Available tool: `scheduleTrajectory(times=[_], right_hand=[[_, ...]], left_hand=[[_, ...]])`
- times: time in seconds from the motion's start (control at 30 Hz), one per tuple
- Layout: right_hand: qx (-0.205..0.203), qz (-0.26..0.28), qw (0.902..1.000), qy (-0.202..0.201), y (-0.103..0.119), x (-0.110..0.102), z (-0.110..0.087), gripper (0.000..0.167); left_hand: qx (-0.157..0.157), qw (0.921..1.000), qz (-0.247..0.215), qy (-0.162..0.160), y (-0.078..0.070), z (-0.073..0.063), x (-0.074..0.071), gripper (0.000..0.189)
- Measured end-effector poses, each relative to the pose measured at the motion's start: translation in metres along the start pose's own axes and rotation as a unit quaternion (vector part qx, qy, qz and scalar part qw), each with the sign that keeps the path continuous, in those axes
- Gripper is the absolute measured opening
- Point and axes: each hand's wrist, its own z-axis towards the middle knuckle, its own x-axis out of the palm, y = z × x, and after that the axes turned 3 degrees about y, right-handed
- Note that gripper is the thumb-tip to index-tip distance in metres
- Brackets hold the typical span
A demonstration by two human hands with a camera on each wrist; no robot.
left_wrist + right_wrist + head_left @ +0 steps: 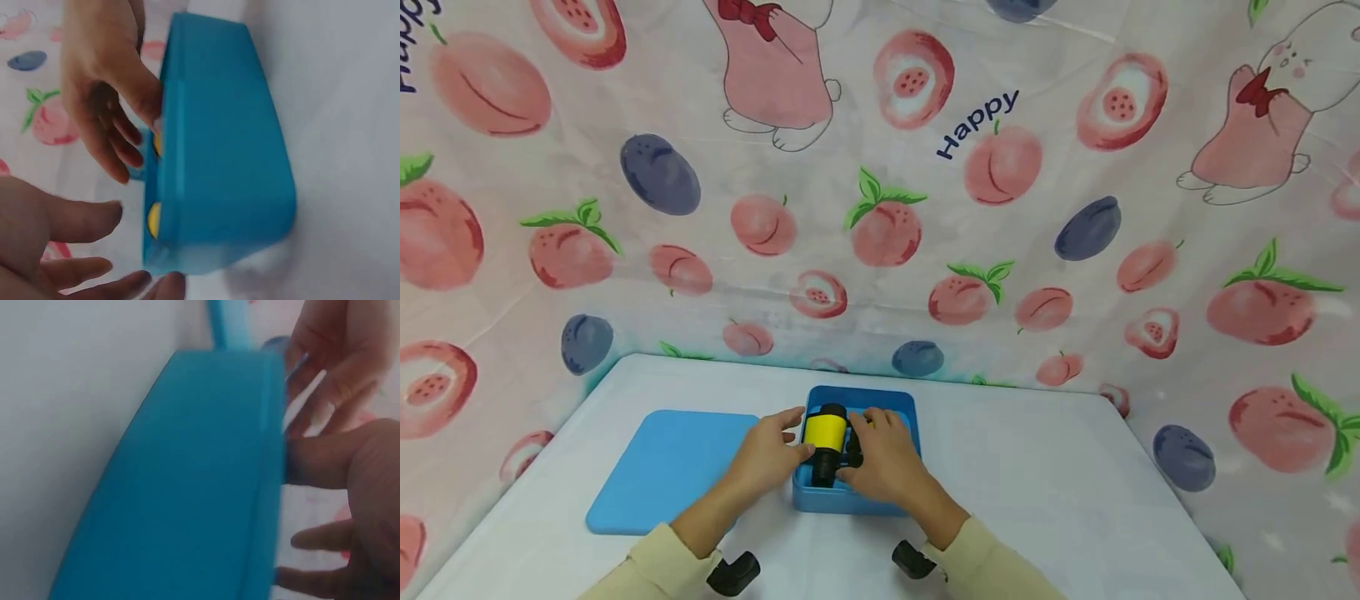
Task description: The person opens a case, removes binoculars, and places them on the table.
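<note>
A yellow-and-black tubular object [824, 433] lies inside an open, blue rectangular box [831, 502] near the middle of the white desk's [1037, 475] far edge. At its left is the left hand [767, 452], fingers loosely spread; the right hand [887, 460] reaches over the box, whether gripping I cannot tell. A flat, blue, round-cornered panel [673, 471] lies toward the desk's left edge. Fruit-printed cloth [820, 179] stands behind.

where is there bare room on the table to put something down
Widest: the white table, from the blue box to the table's right edge. A narrower strip lies between the box and the patterned cloth behind. Crowded: the box, with the left hand, right hand and yellow-black object; leftward, the blue panel.
</note>
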Motion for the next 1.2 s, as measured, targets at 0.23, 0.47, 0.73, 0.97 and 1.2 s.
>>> scheduleTrajectory(times=[0.23,0.47,0.73,0.97,1.2], right_hand=[[-0.041,-0.104,0.9934,0.027,-0.017,0.005,0.013,0.087],[-0.059,-0.121,0.9883,0.071,-0.028,0.007,0.022,0.092],[-0.093,-0.153,0.9801,0.086,-0.036,0.008,0.034,0.094],[-0.103,-0.156,0.9770,0.102,-0.040,0.007,0.041,0.098],[-0.104,-0.149,0.9773,0.110,-0.040,0.007,0.044,0.096]], left_hand=[[-0.013,0.9977,0.045,0.049,0.010,0.013,0.005,0.067],[-0.061,0.9901,-0.089,0.090,0.020,0.020,0.002,0.070],[-0.089,0.9790,-0.154,0.100,0.025,0.022,-0.001,0.068],[-0.090,0.9753,-0.174,0.103,0.029,0.021,-0.001,0.068],[-0.096,0.9746,-0.175,0.102,0.028,0.020,-0.002,0.067]])
